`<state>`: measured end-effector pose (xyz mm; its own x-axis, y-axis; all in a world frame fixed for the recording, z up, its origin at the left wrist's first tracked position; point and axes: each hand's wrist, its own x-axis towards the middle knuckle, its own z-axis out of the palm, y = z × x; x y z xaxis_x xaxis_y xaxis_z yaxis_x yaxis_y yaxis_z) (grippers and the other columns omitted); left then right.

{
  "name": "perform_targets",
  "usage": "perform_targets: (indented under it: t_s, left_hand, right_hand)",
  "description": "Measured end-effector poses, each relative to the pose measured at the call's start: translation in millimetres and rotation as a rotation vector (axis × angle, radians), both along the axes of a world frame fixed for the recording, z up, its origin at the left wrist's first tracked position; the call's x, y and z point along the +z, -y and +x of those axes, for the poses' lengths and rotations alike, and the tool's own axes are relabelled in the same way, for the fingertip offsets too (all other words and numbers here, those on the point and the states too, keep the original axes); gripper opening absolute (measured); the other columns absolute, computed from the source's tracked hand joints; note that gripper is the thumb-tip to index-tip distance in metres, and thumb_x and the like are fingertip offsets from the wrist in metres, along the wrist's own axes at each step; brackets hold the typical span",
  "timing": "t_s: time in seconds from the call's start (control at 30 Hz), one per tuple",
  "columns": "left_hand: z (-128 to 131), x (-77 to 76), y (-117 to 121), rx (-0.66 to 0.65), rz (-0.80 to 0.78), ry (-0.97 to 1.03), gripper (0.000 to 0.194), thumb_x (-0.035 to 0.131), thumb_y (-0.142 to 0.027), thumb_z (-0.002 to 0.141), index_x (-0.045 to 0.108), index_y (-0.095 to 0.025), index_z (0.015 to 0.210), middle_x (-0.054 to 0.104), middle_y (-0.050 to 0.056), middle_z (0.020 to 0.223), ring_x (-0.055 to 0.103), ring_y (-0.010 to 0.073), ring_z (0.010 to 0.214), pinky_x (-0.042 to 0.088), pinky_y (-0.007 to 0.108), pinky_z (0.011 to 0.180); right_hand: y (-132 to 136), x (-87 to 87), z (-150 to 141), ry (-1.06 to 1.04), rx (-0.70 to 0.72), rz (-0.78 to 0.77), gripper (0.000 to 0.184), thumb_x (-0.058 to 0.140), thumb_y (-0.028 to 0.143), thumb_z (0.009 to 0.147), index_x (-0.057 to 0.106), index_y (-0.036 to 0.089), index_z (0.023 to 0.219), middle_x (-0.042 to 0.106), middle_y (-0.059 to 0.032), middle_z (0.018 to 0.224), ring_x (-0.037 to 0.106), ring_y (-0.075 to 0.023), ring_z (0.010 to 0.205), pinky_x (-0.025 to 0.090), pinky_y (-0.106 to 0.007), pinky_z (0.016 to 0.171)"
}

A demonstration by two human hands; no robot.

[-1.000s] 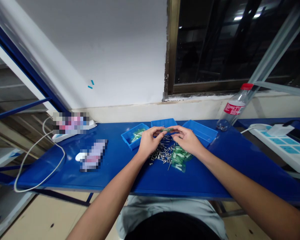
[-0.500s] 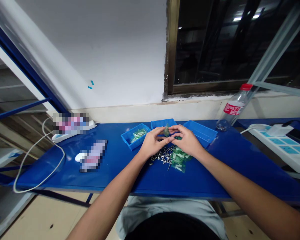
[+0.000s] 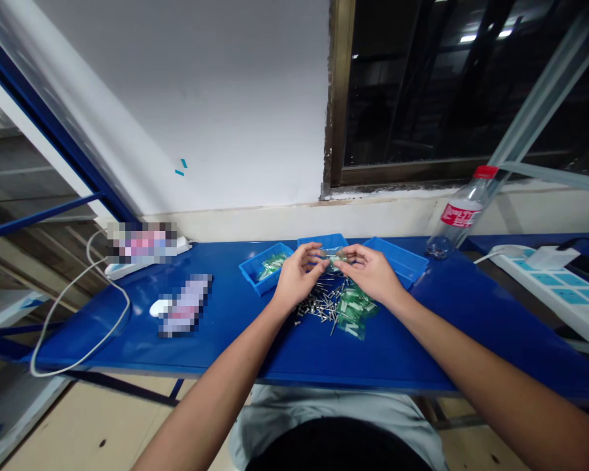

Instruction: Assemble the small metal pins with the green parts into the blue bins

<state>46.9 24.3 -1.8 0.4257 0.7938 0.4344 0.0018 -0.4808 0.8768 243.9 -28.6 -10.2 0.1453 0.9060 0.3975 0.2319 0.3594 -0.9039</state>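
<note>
A small clear plastic bag (image 3: 334, 256) is stretched between my two hands above the table. My left hand (image 3: 299, 275) pinches its left side between thumb and fingers. On the other side, my right hand (image 3: 369, 269) is closed on the bag's right edge. What the bag contains is too small to make out. Below the hands lies a heap of metal screws or rivets (image 3: 320, 307). Beside that heap, under my right wrist, is a pile of small green-tinted bags (image 3: 354, 313) with white pieces inside.
Behind the hands stand a left blue tray (image 3: 255, 278) holding green-and-white pieces, a middle blue tray (image 3: 319, 240) and a right blue tray (image 3: 407, 261). A plastic bottle (image 3: 459, 216), a power strip (image 3: 559, 281), a white round object (image 3: 161, 308) and a cable (image 3: 39, 340) lie around.
My hands have moved slightly apart and lower. The bag, held upright and bunched before, is now spread out flat between them.
</note>
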Motion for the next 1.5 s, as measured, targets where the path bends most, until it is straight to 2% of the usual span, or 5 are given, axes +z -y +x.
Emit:
perform_targets:
  t_s: [0.2, 0.37, 0.93, 1.27, 1.5]
  left_hand:
    - [-2, 3.7, 3, 0.019, -0.066, -0.048, 0.049, 0.078, -0.044, 0.089, 0.070, -0.016, 0.129, 0.079, 0.013, 0.112, 0.075, 0.0244, 0.102, 0.062, 0.042, 0.095]
    - [0, -0.2, 7, -0.128, -0.122, -0.064, 0.066, 0.083, -0.040, 0.085, 0.063, -0.015, 0.142, 0.075, 0.016, 0.126, 0.074, 0.0289, 0.114, 0.061, 0.047, 0.102]
    - [2, -3.3, -2, -0.061, -0.172, 0.075, 0.041, 0.085, -0.033, 0.082, 0.066, -0.014, 0.113, 0.077, 0.012, 0.104, 0.076, 0.0211, 0.095, 0.061, 0.038, 0.093]
    - [-7, 5.9, -3, -0.043, 0.046, 0.008, 0.014, 0.075, -0.029, 0.088, 0.082, -0.020, 0.097, 0.073, 0.012, 0.129, 0.067, 0.0272, 0.125, 0.054, 0.046, 0.107]
    - [-3, 9.8, 6, -0.052, -0.123, -0.142, 0.033, 0.073, -0.039, 0.091, 0.079, -0.018, 0.116, 0.077, 0.011, 0.124, 0.071, 0.0281, 0.115, 0.053, 0.044, 0.106]
  right_hand:
    - [2, -2.0, -2, 0.114, -0.145, 0.088, 0.024, 0.073, 0.041, 0.087, 0.063, 0.022, 0.098, 0.069, -0.0044, 0.091, 0.069, -0.0196, 0.080, 0.061, -0.031, 0.066]
    - [2, -2.6, -3, 0.193, 0.049, 0.130, 0.022, 0.072, 0.025, 0.082, 0.068, 0.023, 0.104, 0.068, -0.0064, 0.114, 0.071, -0.0204, 0.095, 0.063, -0.037, 0.086]
    - [-2, -2.2, -4, -0.121, 0.102, -0.011, 0.031, 0.084, 0.038, 0.080, 0.070, 0.021, 0.102, 0.077, -0.0066, 0.095, 0.074, -0.0221, 0.092, 0.061, -0.040, 0.089]
    - [-4, -0.7, 10, 0.073, -0.003, 0.160, 0.008, 0.074, 0.030, 0.087, 0.080, 0.025, 0.089, 0.071, -0.0085, 0.124, 0.068, -0.0262, 0.116, 0.055, -0.046, 0.104]
    - [1, 4.0, 7, 0.134, -0.039, 0.191, 0.018, 0.063, 0.020, 0.089, 0.080, 0.024, 0.087, 0.069, -0.0081, 0.111, 0.067, -0.0236, 0.108, 0.056, -0.039, 0.092]
